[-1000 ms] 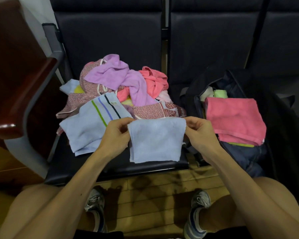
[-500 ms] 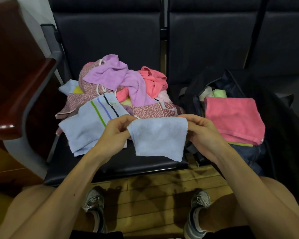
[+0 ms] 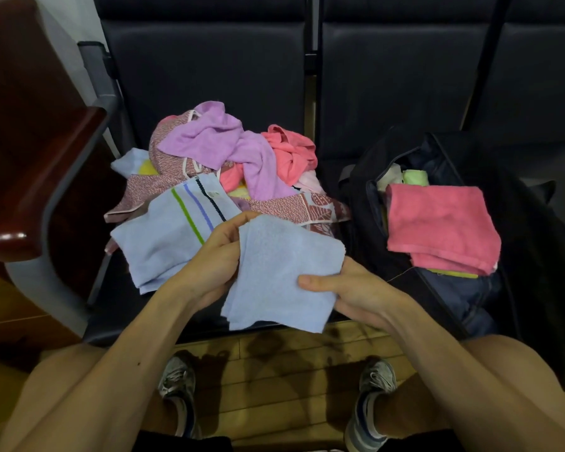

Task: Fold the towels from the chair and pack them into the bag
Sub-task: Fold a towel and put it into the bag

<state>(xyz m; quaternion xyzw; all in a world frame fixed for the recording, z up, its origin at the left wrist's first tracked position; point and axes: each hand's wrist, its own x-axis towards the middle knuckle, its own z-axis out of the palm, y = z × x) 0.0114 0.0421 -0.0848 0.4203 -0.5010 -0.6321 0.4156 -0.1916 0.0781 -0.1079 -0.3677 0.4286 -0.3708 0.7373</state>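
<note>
Your fingers (image 3: 317, 283) are grasping the small pale-blue terry towel (image 3: 284, 272): the left hand (image 3: 209, 265) is pinching its left edge and the right hand (image 3: 362, 298) is clamping its lower right side. A moment ago you were stretching it by the top corners; now it is hanging layered between your hands. It is probably nearing readiness for the open black bag (image 3: 535, 256) to the right of your fingers.

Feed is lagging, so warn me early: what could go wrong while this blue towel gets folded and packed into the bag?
1. The blue towel hangs past the seat edge, held only by the left hand and right hand; it could slip to the floor.
2. The pink towel already sits high in the bag; stacking more might push it out.
</note>
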